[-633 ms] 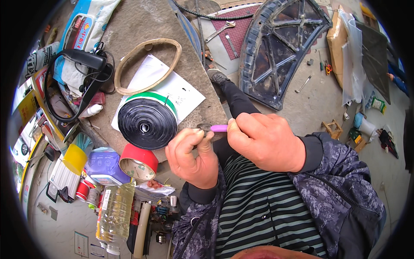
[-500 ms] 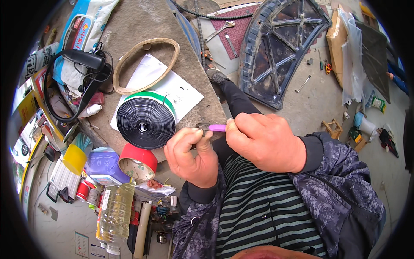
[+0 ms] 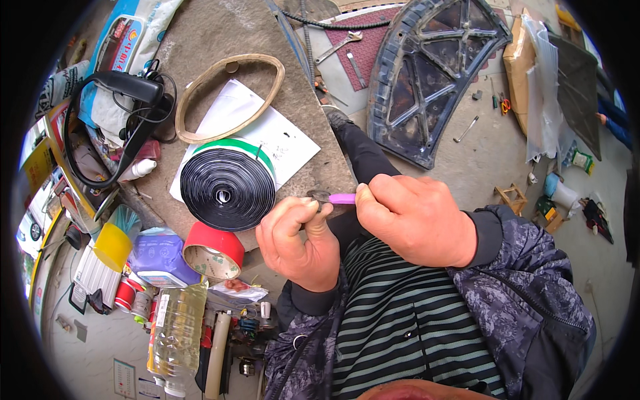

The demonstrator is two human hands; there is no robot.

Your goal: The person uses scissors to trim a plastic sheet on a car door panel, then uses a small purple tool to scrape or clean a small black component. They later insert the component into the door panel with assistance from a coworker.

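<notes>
Over the front corner of the stone bench (image 3: 313, 137), my right hand (image 3: 417, 220) is closed on the purple handle (image 3: 343, 199) of a small tool. A dark, flat end (image 3: 319, 195) sticks out of the handle toward my left hand (image 3: 298, 240). The left thumb and forefinger are bent around that dark end, with the other fingers curled in. Exactly what kind of tool it is, I cannot make out. Just left of my left hand lies a wound roll of black strip (image 3: 227, 183) with a green-and-white outer edge. White paper (image 3: 293, 150) is partly under it.
An oval tan ring (image 3: 277, 80) rests on the paper. Beside the roll are a red tape roll (image 3: 230, 247), a purple packet (image 3: 163, 257) and a bottle of yellowish liquid (image 3: 177, 327). A large black ribbed panel (image 3: 393, 100) lies on the floor ahead, near an adjustable wrench (image 3: 340, 47).
Both hands sit slightly farther right in the picture, still on the purple-handled tool. The grip looks the same, and the view has shifted a little.
</notes>
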